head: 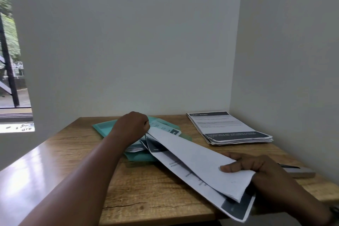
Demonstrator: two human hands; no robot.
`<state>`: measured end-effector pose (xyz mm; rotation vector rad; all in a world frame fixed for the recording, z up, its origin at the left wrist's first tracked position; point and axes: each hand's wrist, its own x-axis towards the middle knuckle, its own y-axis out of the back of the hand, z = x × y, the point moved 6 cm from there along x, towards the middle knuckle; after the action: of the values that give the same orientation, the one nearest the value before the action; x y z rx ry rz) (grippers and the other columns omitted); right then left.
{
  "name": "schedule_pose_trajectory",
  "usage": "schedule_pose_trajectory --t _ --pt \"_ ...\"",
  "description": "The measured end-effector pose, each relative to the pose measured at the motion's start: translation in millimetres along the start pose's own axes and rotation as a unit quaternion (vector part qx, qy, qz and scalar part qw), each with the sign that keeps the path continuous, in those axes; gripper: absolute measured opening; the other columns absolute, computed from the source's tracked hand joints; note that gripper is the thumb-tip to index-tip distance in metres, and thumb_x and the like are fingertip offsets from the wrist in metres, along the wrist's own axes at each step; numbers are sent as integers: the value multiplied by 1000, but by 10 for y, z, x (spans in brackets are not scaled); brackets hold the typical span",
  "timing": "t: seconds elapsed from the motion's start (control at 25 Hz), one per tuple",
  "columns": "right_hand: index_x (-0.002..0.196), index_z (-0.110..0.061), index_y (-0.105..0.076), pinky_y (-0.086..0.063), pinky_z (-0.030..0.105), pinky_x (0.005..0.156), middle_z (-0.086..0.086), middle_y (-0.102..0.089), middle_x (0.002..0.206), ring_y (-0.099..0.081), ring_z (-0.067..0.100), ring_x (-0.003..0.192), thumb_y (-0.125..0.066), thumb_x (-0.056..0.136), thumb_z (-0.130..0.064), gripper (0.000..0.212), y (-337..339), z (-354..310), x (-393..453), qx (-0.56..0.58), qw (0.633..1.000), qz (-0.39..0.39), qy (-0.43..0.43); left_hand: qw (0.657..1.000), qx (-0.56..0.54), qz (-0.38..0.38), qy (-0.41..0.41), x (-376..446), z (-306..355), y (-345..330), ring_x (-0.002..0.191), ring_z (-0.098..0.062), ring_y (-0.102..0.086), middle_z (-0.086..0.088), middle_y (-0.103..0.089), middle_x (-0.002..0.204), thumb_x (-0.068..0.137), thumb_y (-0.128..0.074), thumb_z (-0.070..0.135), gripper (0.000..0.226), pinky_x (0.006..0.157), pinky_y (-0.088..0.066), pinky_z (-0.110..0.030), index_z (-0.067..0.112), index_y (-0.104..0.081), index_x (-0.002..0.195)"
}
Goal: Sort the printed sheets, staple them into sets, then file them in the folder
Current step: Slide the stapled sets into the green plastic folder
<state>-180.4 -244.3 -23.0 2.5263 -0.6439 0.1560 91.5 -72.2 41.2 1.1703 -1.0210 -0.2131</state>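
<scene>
A teal folder (pixel 104 128) lies open at the back middle of the wooden table (pixel 146 192), with printed sheets on it. My left hand (pixel 132 124) is closed over the folder, pinching the far corner of a set of printed sheets (pixel 198 163). My right hand (pixel 256 169) grips the near end of the same set, thumb on top, holding it lifted and slanted above the table. A second stack of printed sheets (pixel 229 128) lies flat at the back right. A grey stapler (pixel 300 171) lies partly hidden behind my right hand.
White walls close the table in at the back and on the right. A window is at the far left. A glossy light surface (pixel 23 174) adjoins the table's left side.
</scene>
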Motion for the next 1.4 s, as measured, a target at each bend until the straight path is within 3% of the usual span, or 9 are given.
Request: schedule_pose_trajectory --t 0.32,0.56,0.72,0.88,0.96,1.08,1.24,1.32,1.4 --pt "81 -25 -80 -58 31 77 -11 -74 98 -70 16 86 -60 85 3 35 -280 -739 507 -67 997 -19 14 997 66 16 -24 6 48 88 77 -19 -65 1 -70 88 94 -42 29 29 56 -39 -26 20 -70 89" --pt "75 -3 -75 -56 30 47 17 -70 73 -66 25 63 -54 86 5 25 186 -619 554 220 963 146 -48 999 14 -6 -33 -26 25 59 81 -17 -64 3 -71 92 92 -46 32 28 69 -52 -31 21 -72 91" --pt "107 6 -64 -60 41 61 24 -69 103 -68 34 86 -48 95 -4 22 25 -212 550 408 892 142 -131 999 -32 -15 -18 -28 -9 54 82 -18 -65 3 -73 93 92 -50 29 26 74 -55 -34 19 -74 92" --pt "98 4 -65 -57 29 46 16 -72 75 -69 21 56 -47 96 -3 19 -271 -238 498 461 867 132 -133 998 -63 -29 -12 -49 28 38 83 -20 -66 -2 -73 96 91 -51 24 26 73 -54 -35 13 -75 94" --pt "90 -1 -70 -56 30 46 14 -72 71 -67 21 52 -47 93 2 23 -486 -324 435 395 907 77 -127 997 -68 -32 -6 -51 41 43 84 -20 -65 -1 -73 100 91 -51 24 27 72 -53 -33 13 -75 98" --pt "92 -30 -74 -53 27 71 -11 -69 104 -65 7 84 -53 81 4 42 -626 -376 360 -13 999 25 -28 995 -92 -19 17 -52 24 59 83 -19 -65 -1 -73 101 91 -51 23 26 72 -52 -33 14 -75 99" --pt "131 -52 -41 -38 15 90 -31 -41 136 -46 -3 119 -59 83 -34 54 -681 -623 332 -325 936 1 135 995 -93 0 45 -43 -7 79 78 -20 -65 -2 -73 97 90 -51 24 25 65 -49 -31 14 -73 95" --pt "142 -54 -17 -45 23 87 -27 -40 137 -53 2 113 -55 86 -52 68 -656 -698 389 -354 917 34 180 994 -96 17 53 -36 -16 109 77 -20 -64 -2 -73 96 91 -50 24 25 63 -48 -31 14 -73 94" --pt "141 -53 -22 -48 23 72 -19 -59 118 -60 6 92 -49 93 -41 57 -575 -792 449 -316 923 91 201 992 -101 47 60 -37 -26 160 77 -19 -63 -1 -73 96 91 -50 26 26 62 -47 -30 15 -73 94"
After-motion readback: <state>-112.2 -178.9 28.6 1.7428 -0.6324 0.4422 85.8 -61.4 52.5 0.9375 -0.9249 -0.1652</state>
